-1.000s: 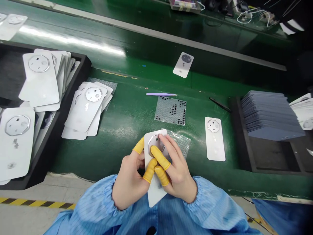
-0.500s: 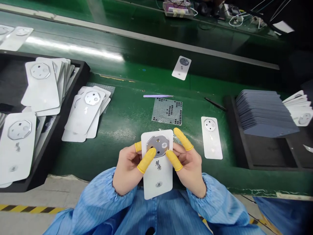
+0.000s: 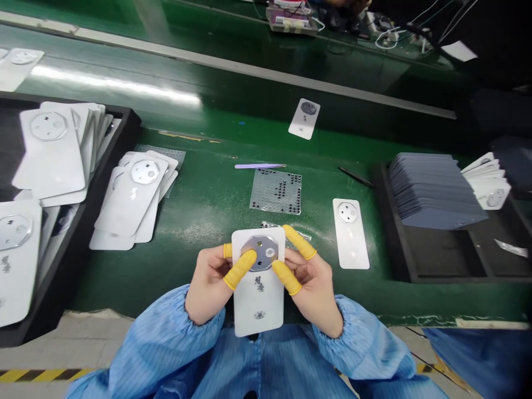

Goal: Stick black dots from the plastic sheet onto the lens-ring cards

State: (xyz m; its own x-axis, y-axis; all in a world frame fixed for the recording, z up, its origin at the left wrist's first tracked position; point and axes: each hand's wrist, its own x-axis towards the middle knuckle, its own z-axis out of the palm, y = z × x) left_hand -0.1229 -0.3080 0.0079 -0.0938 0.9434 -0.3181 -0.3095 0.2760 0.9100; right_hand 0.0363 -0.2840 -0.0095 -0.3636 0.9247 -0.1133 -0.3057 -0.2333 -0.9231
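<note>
1. Head view: the left hand (image 3: 210,285) pinches a white panel (image 3: 260,299), thumb on its grey disc (image 3: 264,244), the other fingers behind.
2. The right hand (image 3: 318,282) has its thumb at the disc's right edge; its forefinger is stretched up by the panel's top corner, contact unclear.
3. The panel is upright between both hands, in front of the bench's (image 3: 199,277) near edge.
4. Most fingers of both hands are hidden behind it, as is part of a clear sheet (image 3: 298,233).
5. The left tray (image 3: 66,271) is cut off by the frame; the overlapping panels in it cannot be counted, nor can the tight grey stack (image 3: 432,188) in the right tray (image 3: 393,227).
6. Counted: four yellow caps in view, one tweezers (image 3: 257,166), one black tool (image 3: 355,177), one dotted sheet (image 3: 270,194), one single panel (image 3: 353,244) at right.
</note>
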